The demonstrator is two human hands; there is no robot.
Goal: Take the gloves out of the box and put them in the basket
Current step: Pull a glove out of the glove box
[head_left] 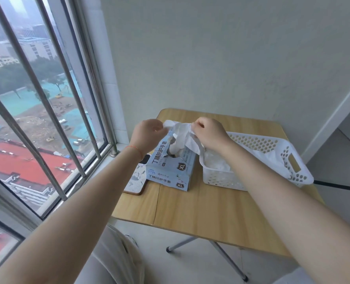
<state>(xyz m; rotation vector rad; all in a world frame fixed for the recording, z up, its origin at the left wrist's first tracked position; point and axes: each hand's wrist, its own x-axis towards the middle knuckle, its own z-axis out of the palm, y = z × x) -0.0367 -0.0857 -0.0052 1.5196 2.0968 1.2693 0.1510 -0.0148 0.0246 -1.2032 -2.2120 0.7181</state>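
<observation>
Fingers of your left hand (149,133) and right hand (209,132) pinch a glove (182,134) mid-frame, above the box (170,167). Basket (293,158) holds some gloves; box not yet emptied.

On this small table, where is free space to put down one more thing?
The near half of the table is bare, from the glove box and basket to the front edge. A narrow strip lies behind them by the wall. The left edge is crowded: the phone lies against the box. Both hands hold a glove above the box.
</observation>
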